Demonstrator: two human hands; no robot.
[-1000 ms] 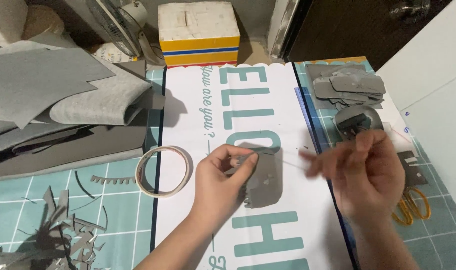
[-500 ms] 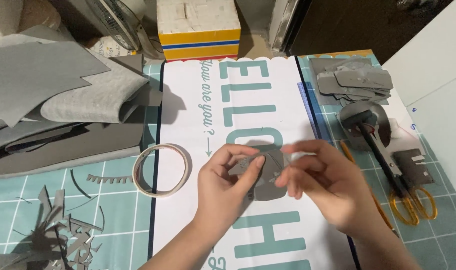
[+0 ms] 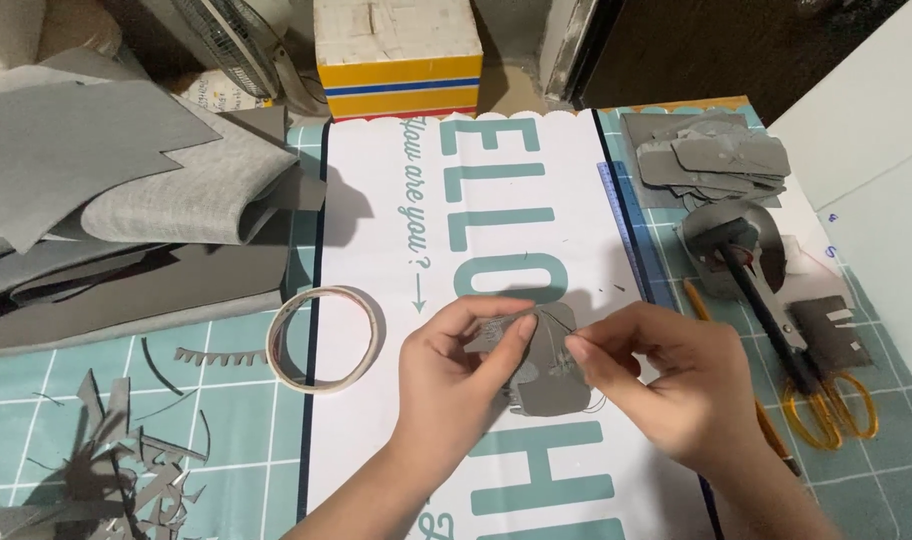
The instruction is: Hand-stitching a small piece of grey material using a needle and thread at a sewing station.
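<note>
- Two hands meet over one small grey felt piece (image 3: 548,375), held just above the white printed sheet (image 3: 376,250) in the middle of the view.
- Left hand (image 3: 456,365) is closed on the piece's upper left edge, thumb against forefinger.
- Right hand (image 3: 666,380) has its fingertips (image 3: 579,350) pinched tight at the piece's right edge; a dark thread (image 3: 561,318) loops there, so I judge this is hand-stitching, mid-stitch. I cannot make out a needle.
- Next move, as I read it, calls for a steady grip on the felt while the thread is drawn taut without puckering.
- Surface: a teal cutting mat (image 3: 66,380) with grey offcuts (image 3: 126,470) at lower left, a tape roll (image 3: 324,338) near the left hand, folded grey fabric (image 3: 136,190) beyond.
- To the right lie cut grey shapes (image 3: 711,160) and orange-handled scissors (image 3: 831,405); a yellow-banded box (image 3: 398,55) and a fan (image 3: 231,45) stand at the back.
</note>
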